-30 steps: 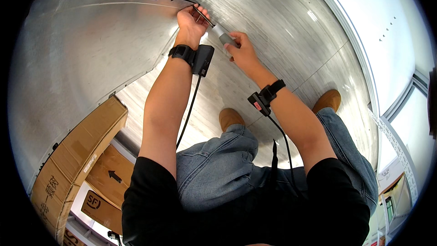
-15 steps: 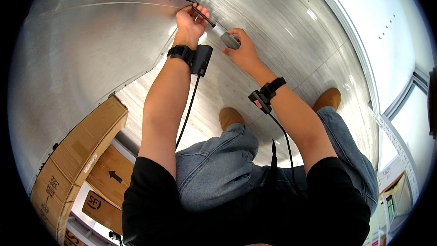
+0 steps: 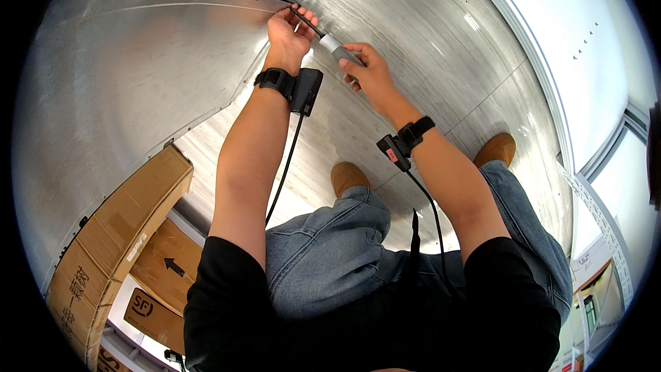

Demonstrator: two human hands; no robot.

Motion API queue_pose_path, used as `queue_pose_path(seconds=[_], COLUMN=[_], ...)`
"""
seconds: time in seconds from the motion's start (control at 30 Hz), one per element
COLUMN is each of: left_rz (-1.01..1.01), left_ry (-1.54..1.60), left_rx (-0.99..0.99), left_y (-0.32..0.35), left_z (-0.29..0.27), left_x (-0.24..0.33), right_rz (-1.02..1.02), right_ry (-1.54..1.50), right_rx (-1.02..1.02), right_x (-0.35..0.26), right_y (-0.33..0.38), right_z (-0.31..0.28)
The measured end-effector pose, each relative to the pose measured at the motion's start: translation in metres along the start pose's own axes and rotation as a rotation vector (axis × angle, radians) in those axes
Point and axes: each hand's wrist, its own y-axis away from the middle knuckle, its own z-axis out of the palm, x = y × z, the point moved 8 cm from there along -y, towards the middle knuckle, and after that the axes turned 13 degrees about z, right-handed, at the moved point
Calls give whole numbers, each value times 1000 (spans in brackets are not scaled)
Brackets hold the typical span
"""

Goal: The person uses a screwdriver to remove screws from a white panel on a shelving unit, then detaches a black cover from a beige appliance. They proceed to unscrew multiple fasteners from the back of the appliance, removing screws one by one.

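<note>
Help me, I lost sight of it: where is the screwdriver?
Head view, top centre: screwdriver spans left hand and right hand, against the metal panel.

1. A large brown cardboard box (image 3: pixel 117 234) stands at the lower left, against the curved metal wall; its long side carries dark printed characters near the lower end.
2. A second brown cardboard box (image 3: pixel 169 258) lies just beside it, lower and nearer the person's leg, marked with a black arrow.
3. A third piece of brown cardboard (image 3: pixel 151 311) sits below that one, at the bottom edge, bearing a black rounded logo mark.
</note>
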Motion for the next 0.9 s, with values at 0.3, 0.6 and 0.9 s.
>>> queue_pose_path(seconds=[0.3,0.6,0.9], left_rz=[-6,4,-12], left_ry=[-3,16,-2], left_rx=[-21,-1,-13], left_y=[0,4,0], left_z=[1,0,0], left_x=[0,1,-1], right_rz=[-91,-162,-203], right_ry=[-38,369,435], right_rx=[88,172,384], right_x=[-2,-7,-15], right_y=[-6,-12,-8], right_z=[-8,-5,-12])
